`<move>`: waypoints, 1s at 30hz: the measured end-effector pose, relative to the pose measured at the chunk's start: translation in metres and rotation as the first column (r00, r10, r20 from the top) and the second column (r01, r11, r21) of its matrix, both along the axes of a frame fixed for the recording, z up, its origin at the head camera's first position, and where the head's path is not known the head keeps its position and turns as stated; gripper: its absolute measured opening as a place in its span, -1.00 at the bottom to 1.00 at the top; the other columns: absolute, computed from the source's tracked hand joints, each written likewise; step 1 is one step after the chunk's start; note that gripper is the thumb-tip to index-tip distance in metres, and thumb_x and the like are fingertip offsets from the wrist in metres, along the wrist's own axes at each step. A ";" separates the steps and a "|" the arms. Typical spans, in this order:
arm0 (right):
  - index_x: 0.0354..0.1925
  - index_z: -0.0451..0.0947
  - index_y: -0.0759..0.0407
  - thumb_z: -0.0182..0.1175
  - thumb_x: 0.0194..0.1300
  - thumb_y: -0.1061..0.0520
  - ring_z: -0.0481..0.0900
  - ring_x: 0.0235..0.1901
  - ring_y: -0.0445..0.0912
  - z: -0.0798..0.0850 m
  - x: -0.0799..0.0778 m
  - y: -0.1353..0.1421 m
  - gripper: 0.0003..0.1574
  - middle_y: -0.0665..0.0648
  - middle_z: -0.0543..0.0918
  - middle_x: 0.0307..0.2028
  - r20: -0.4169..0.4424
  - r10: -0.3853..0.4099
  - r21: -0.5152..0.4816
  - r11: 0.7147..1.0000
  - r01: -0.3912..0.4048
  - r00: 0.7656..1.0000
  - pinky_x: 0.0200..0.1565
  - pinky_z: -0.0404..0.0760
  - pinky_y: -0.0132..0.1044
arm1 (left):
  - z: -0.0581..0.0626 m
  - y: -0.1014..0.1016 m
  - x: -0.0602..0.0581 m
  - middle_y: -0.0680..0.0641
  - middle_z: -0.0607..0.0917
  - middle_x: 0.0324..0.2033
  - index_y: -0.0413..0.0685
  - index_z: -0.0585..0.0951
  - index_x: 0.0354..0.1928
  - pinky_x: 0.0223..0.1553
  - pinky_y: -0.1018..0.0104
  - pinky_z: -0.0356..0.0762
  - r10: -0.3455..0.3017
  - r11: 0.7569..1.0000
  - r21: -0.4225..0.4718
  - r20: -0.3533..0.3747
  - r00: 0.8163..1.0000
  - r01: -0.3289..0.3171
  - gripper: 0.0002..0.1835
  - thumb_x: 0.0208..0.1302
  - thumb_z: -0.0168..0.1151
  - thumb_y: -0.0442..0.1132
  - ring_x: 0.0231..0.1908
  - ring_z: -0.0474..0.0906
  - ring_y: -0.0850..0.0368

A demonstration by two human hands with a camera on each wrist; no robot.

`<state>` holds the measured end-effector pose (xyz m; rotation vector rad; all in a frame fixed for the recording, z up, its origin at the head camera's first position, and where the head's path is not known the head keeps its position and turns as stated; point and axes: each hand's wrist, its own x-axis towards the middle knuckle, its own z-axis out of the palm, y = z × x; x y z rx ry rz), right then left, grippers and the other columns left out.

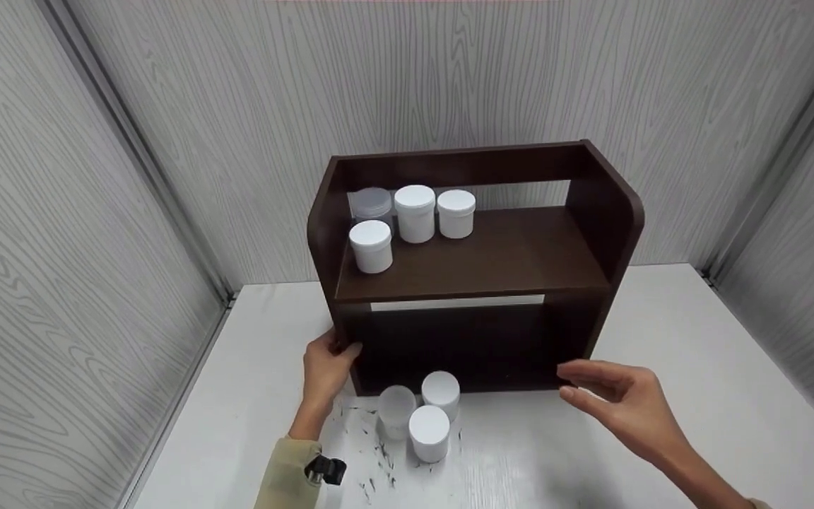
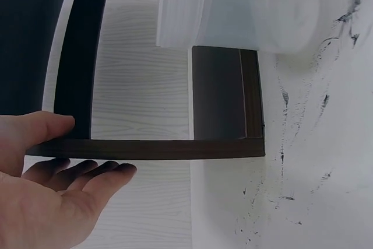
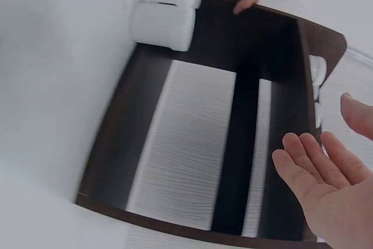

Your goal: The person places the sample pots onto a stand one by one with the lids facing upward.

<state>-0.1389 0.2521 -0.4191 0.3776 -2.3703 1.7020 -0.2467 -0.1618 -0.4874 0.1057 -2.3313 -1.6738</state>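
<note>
A dark brown two-tier shelf [image 1: 499, 254] stands on the white table. My left hand [image 1: 326, 367] grips its left side panel low down, thumb inside and fingers outside, as the left wrist view also shows. Near the lower right of the shelf, my right hand [image 1: 622, 403] hovers with thumb and fingers apart and nothing between them. On the upper tier, at the left, stand three white lidded jars, one of them at the front [image 1: 372, 247], and a translucent jar [image 1: 372, 203]. Before the shelf are two white jars, the nearer one [image 1: 429, 435] upright, and a translucent jar [image 1: 396, 410].
The white table [image 1: 237, 424] has dark scuff marks near the front jars. Grey wood-patterned panels [image 1: 449, 78] rise behind and at both sides. The front jars stand close together, just before the shelf's lower left edge.
</note>
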 end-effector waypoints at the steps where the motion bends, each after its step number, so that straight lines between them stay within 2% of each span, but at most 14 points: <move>1: 0.01 0.77 0.27 0.51 0.26 0.30 0.77 -0.01 -0.10 -0.004 0.001 0.001 -0.67 0.15 0.82 -0.06 0.018 -0.001 -0.001 1.000 0.001 1.000 0.07 0.66 -0.34 | 0.000 0.000 0.000 -0.38 0.69 0.14 -0.43 0.51 0.37 0.12 -0.01 0.64 -0.004 1.000 0.003 0.002 1.000 0.004 -0.44 0.38 0.32 -0.34 0.15 0.65 -0.24; 6: 0.02 0.77 0.26 0.51 0.28 0.24 0.79 -0.05 -0.07 -0.022 0.008 0.005 -0.67 0.15 0.81 -0.07 0.122 -0.007 -0.018 1.000 0.009 0.993 0.00 0.70 -0.32 | 0.002 0.001 0.001 -0.38 0.68 0.15 -0.44 0.50 0.38 0.16 -0.04 0.61 -0.016 1.000 0.008 0.002 1.000 0.016 -0.42 0.38 0.33 -0.33 0.17 0.64 -0.26; 11: 0.06 0.73 0.34 0.49 0.32 0.21 0.80 -0.07 -0.07 -0.035 0.010 0.009 -0.63 0.21 0.80 -0.05 0.163 0.011 -0.016 1.000 -0.008 0.987 -0.02 0.71 -0.30 | 0.003 0.002 0.001 -0.40 0.67 0.15 -0.45 0.50 0.37 0.15 -0.05 0.62 -0.015 1.000 0.007 -0.002 1.000 0.015 -0.42 0.37 0.34 -0.31 0.17 0.63 -0.28; 16: 0.09 0.71 0.36 0.48 0.33 0.17 0.79 -0.05 -0.07 -0.041 0.009 0.011 -0.58 0.22 0.80 -0.03 0.190 0.010 -0.028 1.000 -0.004 0.982 0.00 0.70 -0.31 | 0.005 0.002 0.000 -0.40 0.67 0.16 -0.45 0.52 0.35 0.15 -0.07 0.61 -0.013 1.000 -0.004 -0.009 1.000 0.013 -0.44 0.37 0.33 -0.31 0.17 0.63 -0.28; 25: 0.10 0.71 0.35 0.47 0.36 0.13 0.78 -0.04 -0.10 -0.050 0.009 0.012 -0.57 0.20 0.80 -0.02 0.247 -0.004 -0.008 1.000 0.006 0.969 0.02 0.69 -0.32 | 0.000 0.001 -0.004 -0.38 0.68 0.15 -0.44 0.53 0.35 0.20 -0.07 0.58 -0.015 1.000 -0.014 -0.002 1.000 0.015 -0.47 0.39 0.27 -0.33 0.19 0.62 -0.26; 30: 0.09 0.72 0.33 0.47 0.36 0.11 0.78 -0.04 -0.10 -0.051 0.005 0.013 -0.58 0.19 0.80 -0.03 0.237 0.005 -0.010 1.000 -0.002 0.971 0.02 0.69 -0.32 | -0.001 0.001 -0.003 -0.40 0.68 0.15 -0.47 0.53 0.33 0.19 -0.07 0.58 0.006 1.000 -0.016 0.001 1.000 -0.006 -0.46 0.35 0.29 -0.35 0.19 0.62 -0.27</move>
